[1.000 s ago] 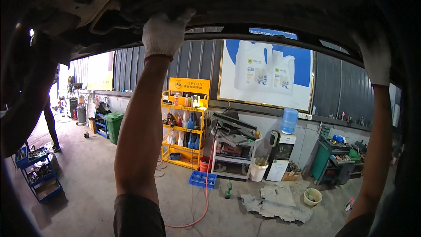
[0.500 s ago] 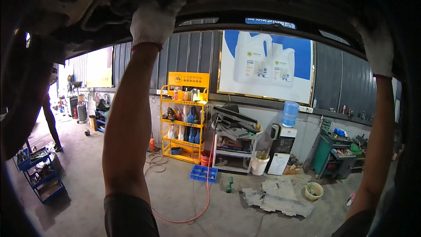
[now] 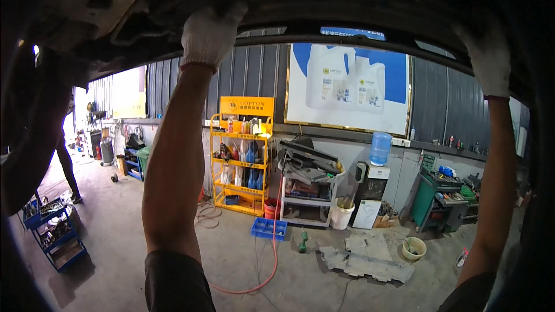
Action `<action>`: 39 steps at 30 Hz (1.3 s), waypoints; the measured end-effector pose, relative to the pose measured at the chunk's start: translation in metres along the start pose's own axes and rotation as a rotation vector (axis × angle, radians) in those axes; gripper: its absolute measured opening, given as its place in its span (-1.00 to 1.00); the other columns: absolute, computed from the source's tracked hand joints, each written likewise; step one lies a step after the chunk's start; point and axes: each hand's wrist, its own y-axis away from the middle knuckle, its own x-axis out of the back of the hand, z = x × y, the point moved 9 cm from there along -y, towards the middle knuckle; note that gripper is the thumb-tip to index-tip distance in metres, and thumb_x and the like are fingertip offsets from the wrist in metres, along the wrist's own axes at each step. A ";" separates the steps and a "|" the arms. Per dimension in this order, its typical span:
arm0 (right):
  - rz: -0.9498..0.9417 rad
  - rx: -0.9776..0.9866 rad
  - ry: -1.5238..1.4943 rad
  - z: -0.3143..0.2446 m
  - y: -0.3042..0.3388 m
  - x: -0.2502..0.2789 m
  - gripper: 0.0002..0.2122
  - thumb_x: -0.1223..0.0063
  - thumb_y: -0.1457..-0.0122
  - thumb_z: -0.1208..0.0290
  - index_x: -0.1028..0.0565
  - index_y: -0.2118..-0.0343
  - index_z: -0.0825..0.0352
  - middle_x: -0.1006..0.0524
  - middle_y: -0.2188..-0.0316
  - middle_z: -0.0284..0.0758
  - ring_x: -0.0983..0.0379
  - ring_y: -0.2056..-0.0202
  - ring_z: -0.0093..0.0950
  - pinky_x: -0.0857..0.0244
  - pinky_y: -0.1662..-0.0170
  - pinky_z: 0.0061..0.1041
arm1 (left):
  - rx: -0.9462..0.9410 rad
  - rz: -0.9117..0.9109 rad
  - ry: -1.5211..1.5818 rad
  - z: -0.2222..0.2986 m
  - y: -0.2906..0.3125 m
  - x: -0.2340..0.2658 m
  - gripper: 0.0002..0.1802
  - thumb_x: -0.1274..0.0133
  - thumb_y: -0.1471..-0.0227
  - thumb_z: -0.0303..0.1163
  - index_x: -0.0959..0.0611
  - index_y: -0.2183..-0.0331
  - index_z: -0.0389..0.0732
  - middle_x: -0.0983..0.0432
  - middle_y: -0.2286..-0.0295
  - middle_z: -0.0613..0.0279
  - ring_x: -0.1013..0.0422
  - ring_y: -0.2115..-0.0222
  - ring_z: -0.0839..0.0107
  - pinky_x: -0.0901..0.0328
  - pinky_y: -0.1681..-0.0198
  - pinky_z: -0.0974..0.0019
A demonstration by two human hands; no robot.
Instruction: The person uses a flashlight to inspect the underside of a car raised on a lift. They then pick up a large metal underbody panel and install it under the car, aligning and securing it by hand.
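Above me spans the dark underside of a vehicle [image 3: 324, 10], with a long slotted edge strip [image 3: 399, 39] crossing the view. My left hand [image 3: 211, 34], in a white knit glove with a red cuff edge, is raised against this underside. Its fingers look bent, but what they hold is lost in shadow. At the far right my right hand [image 3: 488, 58], also gloved, reaches up to the same dark part near the end of the strip. Its fingertips are swallowed by the dark, so its grip cannot be made out.
An orange shelf rack [image 3: 241, 162] with bottles stands ahead, beside a loaded grey cart [image 3: 309, 199] and a water dispenser [image 3: 371, 190]. A blue tool cart [image 3: 55, 231] is at left. A red hose [image 3: 273, 254], flat grey panels [image 3: 370, 263] and a bucket [image 3: 414, 248] lie on the floor.
My left hand has shifted slightly to the right and down; my right hand has moved a little left. Both stay raised at the underside, and the view has tilted slightly.
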 end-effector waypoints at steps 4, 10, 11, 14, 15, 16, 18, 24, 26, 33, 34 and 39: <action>-0.043 -0.019 -0.026 0.003 0.002 -0.009 -0.39 -0.06 -0.29 0.46 -0.25 -0.30 -0.39 -0.23 -0.31 -0.26 -0.26 -0.25 -0.28 -0.39 -0.15 -0.41 | -0.227 0.213 0.048 0.012 -0.009 0.011 -0.49 -0.12 -0.14 0.18 -0.77 0.29 -0.09 -0.66 0.46 0.11 -0.58 0.47 0.25 -0.45 0.33 0.21; -0.058 -0.044 -0.132 0.018 0.006 -0.030 -0.32 0.00 -0.30 0.52 -0.16 -0.34 -0.43 -0.18 -0.34 -0.24 -0.24 -0.27 -0.30 -0.39 -0.14 -0.42 | -0.569 0.436 -0.554 0.027 -0.003 -0.004 -0.61 -0.05 -0.18 0.20 -0.78 0.25 0.18 -0.51 0.68 0.31 -0.49 0.67 0.47 -0.39 0.60 0.43; -0.099 -0.023 0.044 0.017 0.006 -0.032 -0.32 0.01 -0.32 0.48 -0.09 -0.36 -0.42 -0.15 -0.36 -0.25 -0.20 -0.30 -0.30 -0.36 -0.17 -0.39 | -0.518 0.375 -0.437 0.022 -0.011 -0.002 -0.56 -0.06 -0.15 0.24 -0.78 0.26 0.16 -0.51 0.67 0.29 -0.50 0.66 0.46 -0.40 0.60 0.43; -0.204 0.048 0.398 0.010 0.014 -0.042 -0.30 0.03 -0.33 0.38 0.04 -0.41 -0.39 -0.10 -0.39 -0.27 -0.10 -0.35 -0.29 -0.28 -0.22 -0.35 | -0.297 0.136 -0.063 0.006 -0.018 -0.001 -0.34 -0.06 -0.05 0.40 -0.78 0.32 -0.02 -0.53 0.65 0.24 -0.54 0.60 0.40 -0.43 0.56 0.39; -0.125 0.045 0.328 0.014 0.017 -0.049 -0.29 0.01 -0.33 0.37 0.05 -0.41 -0.42 -0.10 -0.39 -0.28 -0.07 -0.36 -0.28 -0.26 -0.24 -0.33 | -0.222 0.110 -0.157 -0.009 -0.018 0.002 -0.27 -0.07 -0.01 0.43 -0.77 0.32 -0.09 -0.56 0.62 0.22 -0.55 0.60 0.38 -0.45 0.53 0.35; -0.051 0.046 0.259 0.018 0.023 -0.057 -0.28 0.00 -0.32 0.35 0.06 -0.40 -0.44 -0.09 -0.40 -0.28 -0.04 -0.38 -0.27 -0.23 -0.26 -0.32 | -0.148 0.076 -0.241 -0.025 -0.013 0.005 -0.21 -0.08 0.03 0.47 -0.75 0.31 -0.16 -0.58 0.60 0.21 -0.56 0.59 0.35 -0.47 0.50 0.31; -0.038 0.039 0.211 0.025 0.034 -0.073 -0.27 -0.02 -0.32 0.33 0.08 -0.40 -0.48 -0.07 -0.41 -0.29 0.00 -0.40 -0.26 -0.19 -0.30 -0.30 | 0.159 -0.111 -0.064 -0.054 -0.002 0.010 -0.06 -0.10 0.06 0.48 -0.64 0.03 -0.24 -0.66 0.32 0.10 -0.61 0.42 0.26 -0.52 0.32 0.17; -0.013 0.009 0.278 -0.006 0.029 -0.033 -0.31 0.03 -0.36 0.34 0.06 -0.41 -0.39 -0.04 -0.42 -0.28 0.04 -0.41 -0.24 -0.10 -0.35 -0.24 | 0.225 0.526 -0.524 -0.032 0.027 0.075 0.14 -0.34 0.25 0.36 -0.38 -0.23 -0.11 -0.43 -0.07 -0.08 -0.38 -0.09 0.02 -0.26 -0.16 -0.13; 0.010 -0.022 0.189 -0.018 0.037 -0.027 -0.31 0.05 -0.36 0.36 0.07 -0.42 -0.34 -0.03 -0.43 -0.28 0.03 -0.41 -0.25 -0.08 -0.36 -0.22 | -0.048 0.803 -0.439 -0.010 0.037 0.088 0.12 -0.45 0.33 0.23 -0.38 -0.24 0.04 -0.41 -0.07 -0.07 -0.32 -0.13 -0.08 -0.18 -0.17 -0.30; 0.379 0.009 -0.080 -0.114 0.009 0.066 -0.52 -0.02 -0.31 0.35 -0.28 -0.28 -0.06 -0.51 0.15 -0.30 -0.50 0.16 -0.34 -0.45 0.20 -0.35 | -0.548 0.520 -0.683 0.024 0.006 0.071 -0.13 -0.41 0.23 0.00 -0.52 -0.11 -0.15 -0.39 -0.12 -0.10 -0.29 -0.16 -0.03 -0.16 -0.24 -0.08; 0.480 0.043 -0.352 -0.149 -0.012 0.107 -0.60 -0.05 -0.29 0.33 -0.39 -0.20 0.01 -0.58 0.30 -0.31 -0.57 0.29 -0.35 -0.51 0.32 -0.36 | -0.491 0.493 -0.616 0.013 0.000 0.072 -0.11 -0.41 0.22 0.06 -0.52 -0.12 -0.10 -0.45 -0.07 -0.04 -0.37 -0.08 -0.01 -0.26 -0.14 -0.07; 0.498 -0.053 -0.921 -0.222 -0.126 0.253 -0.65 -0.27 -0.11 0.26 -0.51 0.06 0.24 -0.56 0.18 -0.20 -0.56 0.21 -0.26 -0.51 0.24 -0.32 | -0.512 0.447 -0.398 -0.018 -0.006 0.055 -0.19 -0.39 0.19 0.17 -0.60 -0.08 0.02 -0.58 0.08 0.08 -0.55 0.13 0.08 -0.50 0.09 0.08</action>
